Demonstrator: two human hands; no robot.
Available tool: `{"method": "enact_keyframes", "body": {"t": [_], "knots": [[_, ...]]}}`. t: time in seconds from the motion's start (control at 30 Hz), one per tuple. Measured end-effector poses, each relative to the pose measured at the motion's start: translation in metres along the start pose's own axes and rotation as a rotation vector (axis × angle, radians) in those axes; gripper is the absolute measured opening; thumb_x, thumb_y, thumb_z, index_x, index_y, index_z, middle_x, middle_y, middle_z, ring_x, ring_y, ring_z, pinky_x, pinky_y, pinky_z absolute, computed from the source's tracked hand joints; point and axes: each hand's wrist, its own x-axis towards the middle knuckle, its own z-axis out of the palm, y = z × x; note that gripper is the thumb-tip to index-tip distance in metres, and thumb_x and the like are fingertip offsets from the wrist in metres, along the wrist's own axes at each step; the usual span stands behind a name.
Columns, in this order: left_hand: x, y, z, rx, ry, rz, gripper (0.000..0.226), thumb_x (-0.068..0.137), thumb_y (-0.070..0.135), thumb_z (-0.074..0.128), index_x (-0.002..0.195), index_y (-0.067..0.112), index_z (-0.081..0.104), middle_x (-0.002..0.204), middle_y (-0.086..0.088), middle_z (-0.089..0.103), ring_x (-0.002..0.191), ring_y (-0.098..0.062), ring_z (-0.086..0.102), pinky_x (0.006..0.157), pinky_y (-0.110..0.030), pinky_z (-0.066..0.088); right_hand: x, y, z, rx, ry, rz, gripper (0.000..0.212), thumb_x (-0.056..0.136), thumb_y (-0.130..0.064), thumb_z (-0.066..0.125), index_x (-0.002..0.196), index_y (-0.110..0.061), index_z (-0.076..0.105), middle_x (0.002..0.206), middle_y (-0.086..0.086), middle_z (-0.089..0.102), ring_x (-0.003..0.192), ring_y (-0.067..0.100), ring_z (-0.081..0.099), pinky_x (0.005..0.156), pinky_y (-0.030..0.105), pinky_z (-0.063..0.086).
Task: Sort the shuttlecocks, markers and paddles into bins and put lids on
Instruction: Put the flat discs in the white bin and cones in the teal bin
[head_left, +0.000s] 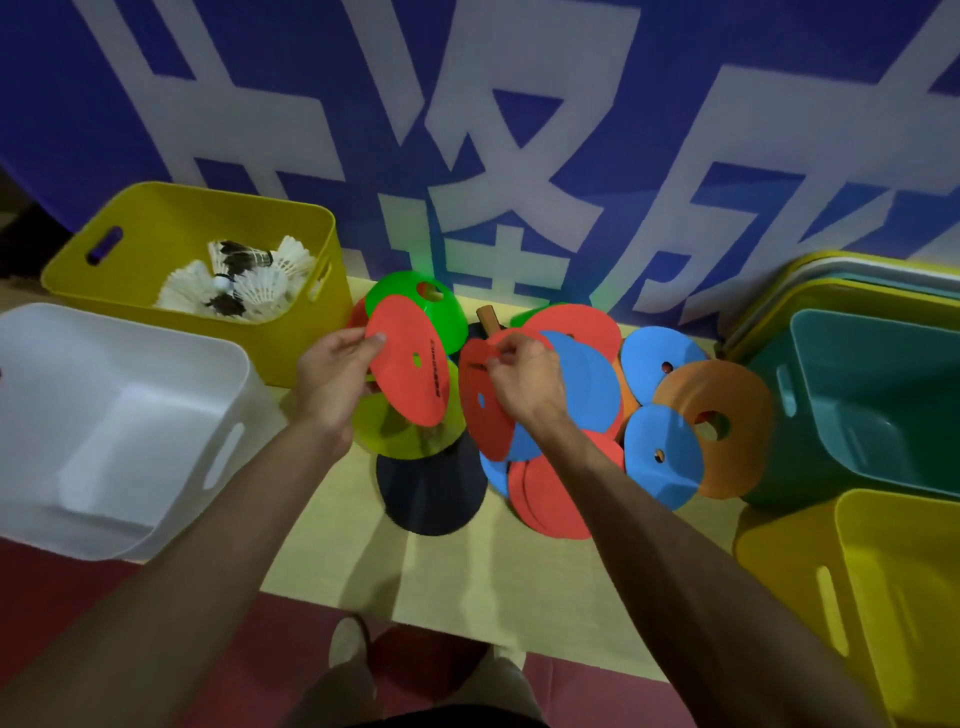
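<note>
My left hand (332, 374) grips the edge of a red disc marker (410, 369), held tilted above a yellow-green marker (384, 431). My right hand (524, 379) pinches the top edge of a second red marker (483, 410), lifted from a pile of blue, red and orange markers (665, 415). A green marker (415, 301) stands behind the left one. A dark paddle (426, 493) lies under the markers, and a wooden paddle handle (488, 316) pokes up behind the pile. White and dark shuttlecocks (244, 280) lie in the yellow bin (311, 223).
An empty white bin (130, 332) stands at the left. A teal bin (810, 338) and another yellow bin (857, 525) stand at the right, with stacked lids (831, 265) behind them. A blue banner wall closes off the back. My shoes show below.
</note>
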Motion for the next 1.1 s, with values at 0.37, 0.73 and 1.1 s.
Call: {"method": "enact_keyframes", "body": {"t": [0.37,0.73,1.1], "knots": [[0.049,0.088,-0.154,-0.237,-0.036,0.121,0.001,0.089,0.013,0.062,0.09,0.014,0.063,0.09,-0.006,0.067,0.077,-0.015,0.063,0.063,-0.027,0.054,0.002,-0.184,0.067,0.272,0.189,-0.253,0.015,0.089,-0.019,0.059,0.097,-0.01,0.068,0.088,0.001,0.067,0.081,0.011,0.055,0.067,0.016,0.033],[0.086,0.07,-0.293,-0.269,0.152,0.085,0.004,0.088,0.013,0.062,0.085,0.015,0.063,0.086,-0.006,0.069,0.071,-0.016,0.066,0.058,-0.024,0.051,-0.025,-0.273,0.176,0.352,0.118,-0.3,0.01,0.087,-0.019,0.061,0.091,-0.014,0.069,0.081,-0.004,0.063,0.081,0.015,0.059,0.076,0.03,0.045],[0.1,0.0,-0.336,0.093,0.199,-0.1,0.007,0.085,0.012,0.065,0.092,0.011,0.066,0.095,-0.01,0.069,0.089,-0.027,0.067,0.081,-0.043,0.057,-0.054,-0.24,0.248,-0.018,-0.393,-0.212,0.017,0.085,-0.009,0.055,0.096,-0.011,0.068,0.079,0.006,0.066,0.073,0.027,0.067,0.066,0.041,0.059]]}}
